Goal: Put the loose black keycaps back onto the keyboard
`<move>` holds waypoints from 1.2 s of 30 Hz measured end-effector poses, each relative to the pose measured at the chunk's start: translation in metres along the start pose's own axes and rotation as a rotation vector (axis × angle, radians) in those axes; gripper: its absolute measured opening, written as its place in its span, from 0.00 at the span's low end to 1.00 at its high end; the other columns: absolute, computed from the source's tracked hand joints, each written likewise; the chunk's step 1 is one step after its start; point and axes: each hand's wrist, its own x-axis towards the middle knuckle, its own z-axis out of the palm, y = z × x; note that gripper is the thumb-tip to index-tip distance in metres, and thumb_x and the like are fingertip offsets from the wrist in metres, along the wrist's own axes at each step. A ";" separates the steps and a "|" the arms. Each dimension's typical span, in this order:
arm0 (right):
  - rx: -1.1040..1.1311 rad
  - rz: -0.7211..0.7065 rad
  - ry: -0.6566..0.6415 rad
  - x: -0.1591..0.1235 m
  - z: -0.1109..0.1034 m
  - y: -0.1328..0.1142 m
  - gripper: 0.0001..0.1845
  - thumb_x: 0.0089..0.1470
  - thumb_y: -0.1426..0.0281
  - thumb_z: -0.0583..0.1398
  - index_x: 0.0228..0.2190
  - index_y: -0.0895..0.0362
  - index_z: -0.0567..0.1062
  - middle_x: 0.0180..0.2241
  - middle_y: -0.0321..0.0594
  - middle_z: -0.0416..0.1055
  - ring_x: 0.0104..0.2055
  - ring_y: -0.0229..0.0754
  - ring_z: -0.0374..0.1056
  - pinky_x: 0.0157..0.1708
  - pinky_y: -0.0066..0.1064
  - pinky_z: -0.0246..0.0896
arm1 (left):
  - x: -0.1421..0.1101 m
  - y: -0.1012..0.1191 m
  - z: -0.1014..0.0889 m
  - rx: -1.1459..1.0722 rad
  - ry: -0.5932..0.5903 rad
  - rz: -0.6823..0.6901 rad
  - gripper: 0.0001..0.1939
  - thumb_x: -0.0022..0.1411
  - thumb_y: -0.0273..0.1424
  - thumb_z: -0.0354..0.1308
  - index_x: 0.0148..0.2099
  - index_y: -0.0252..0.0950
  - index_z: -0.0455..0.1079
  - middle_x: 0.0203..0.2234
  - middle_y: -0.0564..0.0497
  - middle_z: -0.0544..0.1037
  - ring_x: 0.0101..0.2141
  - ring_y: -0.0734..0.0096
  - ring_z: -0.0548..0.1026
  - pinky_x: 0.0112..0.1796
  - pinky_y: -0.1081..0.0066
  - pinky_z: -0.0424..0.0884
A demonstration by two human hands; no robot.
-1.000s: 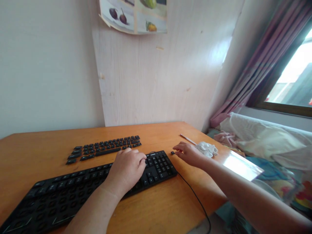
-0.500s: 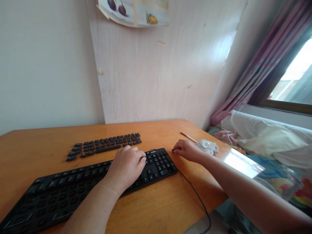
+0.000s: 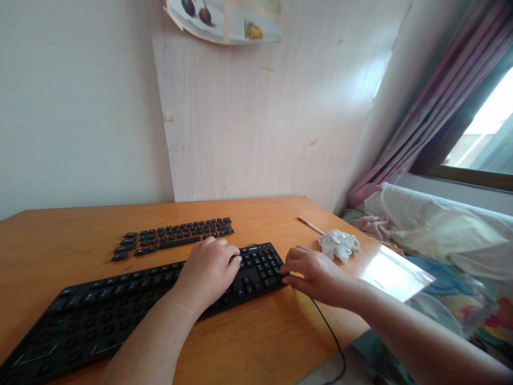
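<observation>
A black keyboard [image 3: 250, 280] lies slantwise across the desk; many key sockets on its left part are bare, while the number pad has keys. My left hand [image 3: 210, 267] rests over its middle, fingers curled on the far edge and gripping it. At the right end of the number pad is my right hand [image 3: 310, 270], thumb and fingers close together around a small black keycap, mostly hidden by the fingertips. Behind the keyboard, loose black keycaps [image 3: 180, 232] lie in rows, with a long space bar [image 3: 179, 243] in front.
A crumpled white tissue [image 3: 339, 244] and a thin white stick [image 3: 311, 225] are on the wooden desk [image 3: 256, 342] at the right. The keyboard's cable [image 3: 331, 329] runs over the front edge. Beyond the desk's right side is bedding [image 3: 436, 219].
My right hand has moved toward me and slightly left, from the bare desk to the number pad's right edge, with the keycap. My left hand has stayed in place.
</observation>
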 end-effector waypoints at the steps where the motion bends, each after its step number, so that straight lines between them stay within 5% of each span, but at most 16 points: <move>1: -0.016 0.004 -0.003 0.000 0.001 0.000 0.09 0.59 0.68 0.60 0.39 0.55 0.79 0.36 0.42 0.71 0.40 0.42 0.66 0.38 0.32 0.60 | 0.000 0.000 0.000 0.003 -0.001 0.001 0.13 0.66 0.36 0.52 0.39 0.42 0.79 0.32 0.48 0.78 0.37 0.61 0.71 0.40 0.63 0.64; 25: -0.093 -0.027 -0.136 0.014 -0.008 -0.016 0.09 0.59 0.73 0.57 0.28 0.57 0.75 0.32 0.40 0.70 0.37 0.40 0.65 0.37 0.30 0.57 | -0.001 -0.001 0.003 -0.007 0.001 0.012 0.13 0.65 0.37 0.53 0.42 0.42 0.79 0.34 0.46 0.79 0.39 0.59 0.72 0.43 0.61 0.66; 36: -0.079 0.007 -0.215 0.022 -0.011 -0.013 0.05 0.58 0.73 0.58 0.32 0.57 0.74 0.33 0.39 0.70 0.36 0.39 0.65 0.35 0.29 0.55 | 0.000 -0.001 0.004 -0.016 -0.022 0.026 0.13 0.65 0.37 0.54 0.41 0.41 0.79 0.35 0.45 0.78 0.41 0.58 0.71 0.46 0.59 0.65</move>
